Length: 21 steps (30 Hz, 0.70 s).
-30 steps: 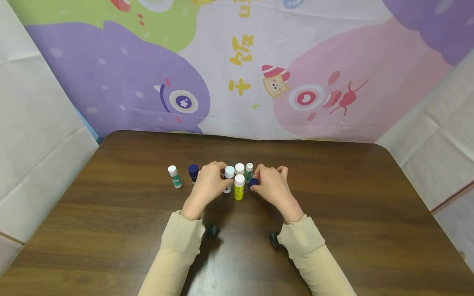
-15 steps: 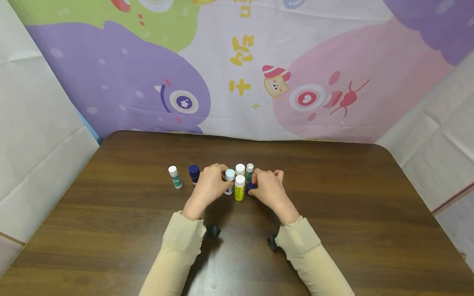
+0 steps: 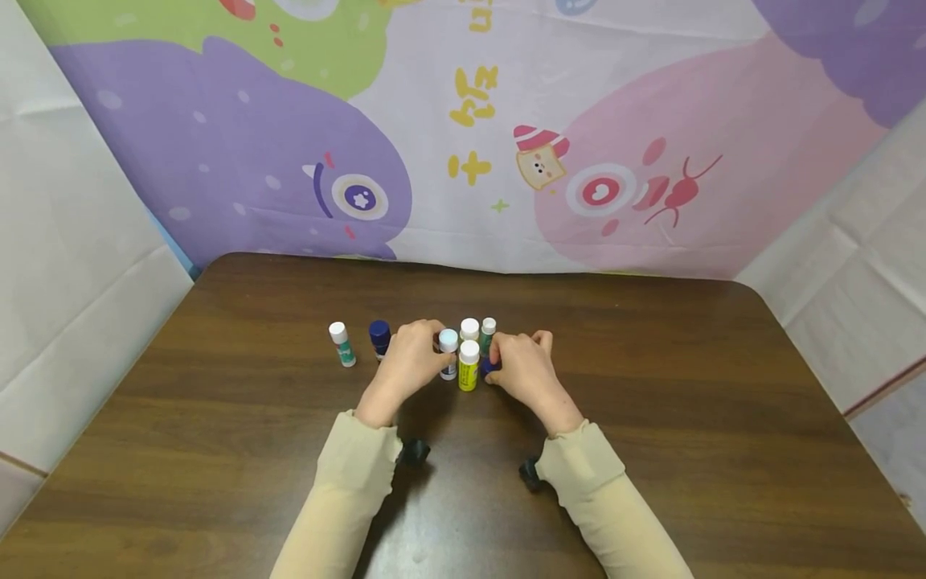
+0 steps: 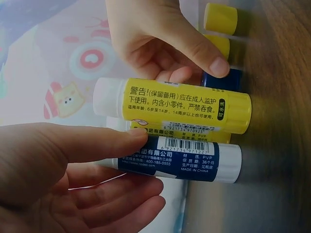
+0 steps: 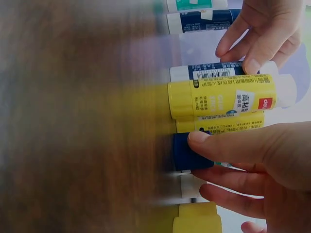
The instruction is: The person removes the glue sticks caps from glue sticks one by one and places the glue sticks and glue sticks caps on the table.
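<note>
In the head view, my left hand (image 3: 411,359) holds an upright navy-labelled glue stick (image 4: 194,160) with white ends, thumb on one side and fingers on the other. My right hand (image 3: 531,368) pinches a short dark blue cap-like piece (image 5: 187,154) between thumb and fingers, low near the table. Between the hands stands a yellow glue stick (image 3: 469,371) with a white cap. Right behind it is a second yellow glue stick (image 5: 218,122), mostly covered. A small green glue stick (image 3: 488,334) stands behind my right fingers. The far end of the blue piece is hidden.
Left of my left hand stand a white-capped teal glue stick (image 3: 342,346) and a navy glue stick (image 3: 379,336). Yellow cap-like pieces (image 4: 221,19) show past my right hand. The brown table (image 3: 217,450) meets a cartoon-printed cloth (image 3: 463,225) at the back.
My right hand has shifted slightly left and down with the dark blue piece, bringing it closer to the yellow glue stick. My left hand and its glue stick have barely moved.
</note>
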{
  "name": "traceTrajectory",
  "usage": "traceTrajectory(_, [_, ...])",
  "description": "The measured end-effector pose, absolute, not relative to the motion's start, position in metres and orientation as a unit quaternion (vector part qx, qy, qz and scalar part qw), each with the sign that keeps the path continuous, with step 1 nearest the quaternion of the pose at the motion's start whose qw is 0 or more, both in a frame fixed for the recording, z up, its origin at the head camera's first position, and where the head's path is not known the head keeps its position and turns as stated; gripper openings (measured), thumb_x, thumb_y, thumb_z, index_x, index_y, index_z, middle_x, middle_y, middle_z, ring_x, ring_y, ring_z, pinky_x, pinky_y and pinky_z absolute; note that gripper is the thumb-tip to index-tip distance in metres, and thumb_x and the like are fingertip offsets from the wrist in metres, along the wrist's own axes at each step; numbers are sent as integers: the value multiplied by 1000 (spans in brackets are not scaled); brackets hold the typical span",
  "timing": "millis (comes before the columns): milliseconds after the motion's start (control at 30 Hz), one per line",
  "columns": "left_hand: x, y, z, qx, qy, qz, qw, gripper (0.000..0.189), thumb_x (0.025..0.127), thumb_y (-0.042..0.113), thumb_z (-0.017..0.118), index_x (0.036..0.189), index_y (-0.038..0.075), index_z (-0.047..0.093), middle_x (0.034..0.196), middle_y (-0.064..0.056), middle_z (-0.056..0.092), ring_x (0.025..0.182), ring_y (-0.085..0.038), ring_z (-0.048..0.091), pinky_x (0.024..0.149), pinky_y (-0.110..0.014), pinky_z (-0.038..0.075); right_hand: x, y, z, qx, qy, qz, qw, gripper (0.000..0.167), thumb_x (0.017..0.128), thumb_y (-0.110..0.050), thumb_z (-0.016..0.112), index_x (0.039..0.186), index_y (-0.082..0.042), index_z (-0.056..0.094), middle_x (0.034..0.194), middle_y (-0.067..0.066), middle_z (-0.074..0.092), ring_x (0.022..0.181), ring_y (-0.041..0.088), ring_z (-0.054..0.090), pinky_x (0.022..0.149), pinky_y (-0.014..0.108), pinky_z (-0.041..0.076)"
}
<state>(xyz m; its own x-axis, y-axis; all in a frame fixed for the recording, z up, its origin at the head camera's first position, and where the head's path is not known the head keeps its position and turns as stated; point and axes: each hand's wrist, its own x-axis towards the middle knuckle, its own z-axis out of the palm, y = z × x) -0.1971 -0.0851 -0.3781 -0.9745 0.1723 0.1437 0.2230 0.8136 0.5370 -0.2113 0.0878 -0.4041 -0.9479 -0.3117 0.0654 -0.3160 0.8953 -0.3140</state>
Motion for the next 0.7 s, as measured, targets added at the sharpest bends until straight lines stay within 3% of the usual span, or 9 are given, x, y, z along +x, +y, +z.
traceTrajectory(267, [-197, -85, -376, -106, -953, -283, 39, 27, 74, 16, 73, 95, 2, 65, 86, -9, 65, 74, -19, 60, 66, -34, 50, -212, 88, -404, 162, -974, 160, 8, 29, 66, -23, 81, 72, -13, 55, 65, -5, 55, 74, 19, 54, 87, 48, 21])
traceTrajectory(700, [-191, -89, -367, -104, -957, -269, 21, 34, 77, 17, 71, 106, 3, 61, 96, -12, 63, 84, -21, 59, 73, -38, 48, -205, 88, -390, 161, -974, 157, 22, 23, 69, -16, 77, 81, -13, 58, 77, -2, 62, 76, 20, 53, 88, 47, 21])
